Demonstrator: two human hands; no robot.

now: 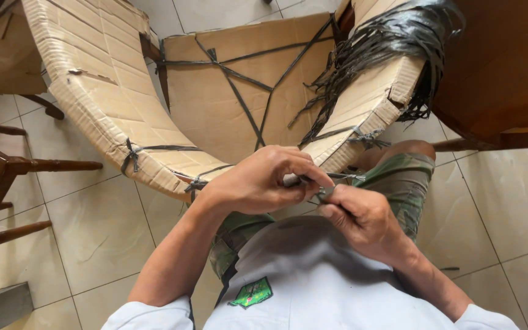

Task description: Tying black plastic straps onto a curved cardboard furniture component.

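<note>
The left hand (pixel 258 182) and the right hand (pixel 362 220) meet just above the person's lap, close to the near edge of a big curved cardboard frame (pixel 102 85). Both hands pinch a thin dark strap (pixel 337 177), with the fingers closed tight around it, and the two hands touch each other. The strap is flat, narrow and shiny black (like a plastic ribbon), and it runs from the fingers to the right, toward the cardboard edge. The cardboard bends in a wide U shape, with its two arms going far left and far right, and more dark straps are tied around it in knots. A thick bundle of loose straps (pixel 392 49) hangs over the far right arm. There is open tiled floor (pixel 93 226) on the near left and near right. A wooden chair (pixel 1 177) stands at the left edge, and brown wooden furniture (pixel 502 67) crowds the far right.
</note>
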